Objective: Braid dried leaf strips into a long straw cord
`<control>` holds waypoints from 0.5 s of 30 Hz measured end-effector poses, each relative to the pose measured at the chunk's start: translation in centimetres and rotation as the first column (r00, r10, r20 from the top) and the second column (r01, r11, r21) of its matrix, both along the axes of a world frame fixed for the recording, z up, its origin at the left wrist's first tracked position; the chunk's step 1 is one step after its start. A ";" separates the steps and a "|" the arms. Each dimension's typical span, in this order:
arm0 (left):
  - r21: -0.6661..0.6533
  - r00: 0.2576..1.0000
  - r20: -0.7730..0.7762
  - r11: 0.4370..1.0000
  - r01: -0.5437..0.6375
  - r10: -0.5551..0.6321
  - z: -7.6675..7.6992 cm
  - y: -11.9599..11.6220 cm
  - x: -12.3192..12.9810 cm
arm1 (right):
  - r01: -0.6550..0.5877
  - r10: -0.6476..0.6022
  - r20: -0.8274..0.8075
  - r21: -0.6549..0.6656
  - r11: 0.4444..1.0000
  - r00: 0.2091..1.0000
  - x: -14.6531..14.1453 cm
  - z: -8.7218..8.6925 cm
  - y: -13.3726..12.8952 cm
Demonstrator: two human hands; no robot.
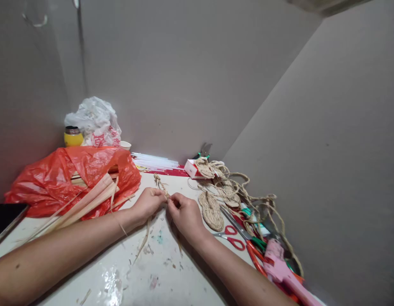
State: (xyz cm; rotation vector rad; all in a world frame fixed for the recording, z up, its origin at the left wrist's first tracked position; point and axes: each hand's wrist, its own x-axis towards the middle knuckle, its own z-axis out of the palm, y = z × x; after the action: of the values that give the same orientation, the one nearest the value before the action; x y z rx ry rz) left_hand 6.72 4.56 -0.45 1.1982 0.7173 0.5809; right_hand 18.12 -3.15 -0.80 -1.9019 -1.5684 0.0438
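A short braid of dry, straw-coloured plant strips (160, 183) points away from me over the white table. My left hand (148, 205) pinches it at its near end between thumb and fingers. Right beside it, my right hand (186, 216) also pinches the braid, fingertips almost touching the left ones. Loose strip ends (142, 244) hang below the hands towards the tabletop. Part of the braid is hidden behind my fingers. Close to my right hand lies a small woven rope sole (211, 212).
On the left, a red plastic bag (40, 178) holds pale flat strips (88, 202), with a phone-like dark slab (7, 221) beside it. Translucent sticks (155, 161) lie at the back. Rope coils (228, 191), red-handled scissors (235, 243) and a pink glue gun (281, 265) crowd the right.
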 end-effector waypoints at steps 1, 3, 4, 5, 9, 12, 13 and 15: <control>-0.013 1.000 0.011 1.000 0.001 -0.001 0.0 0.0 0.0 | 0.020 -0.019 0.065 -0.012 1.000 0.998 -0.1 0.1 -0.1; -0.042 0.999 0.035 0.999 0.000 0.001 0.1 0.0 0.0 | 0.043 -0.035 0.210 -0.033 0.999 0.977 -0.5 0.3 -0.2; -0.055 0.999 0.045 0.999 -0.001 0.004 0.1 0.0 -0.1 | 0.042 -0.027 0.282 -0.046 0.998 0.959 -0.7 0.4 -0.2; -0.066 0.998 0.055 0.998 -0.004 0.007 0.1 0.0 -0.1 | 0.035 -0.011 0.347 -0.063 0.997 0.938 -1.1 0.5 -0.3; -0.112 0.996 0.082 0.994 -0.021 0.030 0.0 0.1 -0.1 | 0.013 0.075 0.493 -0.173 0.985 0.867 -2.8 1.1 -0.5; -0.154 0.995 0.080 0.987 -0.044 0.057 -0.2 0.4 -0.1 | -0.014 0.158 0.502 -0.279 0.960 0.850 -3.6 2.3 -1.1; -0.166 0.995 0.079 0.985 -0.050 0.064 -0.3 0.5 -0.1 | -0.030 0.179 0.473 -0.305 0.952 0.863 -3.5 2.9 -1.3; -0.184 0.994 0.083 0.981 -0.056 0.072 -0.5 0.7 0.0 | -0.061 0.174 0.348 -0.313 0.948 0.921 -2.5 4.2 -1.6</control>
State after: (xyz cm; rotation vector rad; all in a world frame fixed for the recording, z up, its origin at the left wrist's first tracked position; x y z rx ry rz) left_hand 6.68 5.25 -0.94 0.9776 0.7191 0.6058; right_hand 15.67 -4.71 3.38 -2.1351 -2.0300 -0.0337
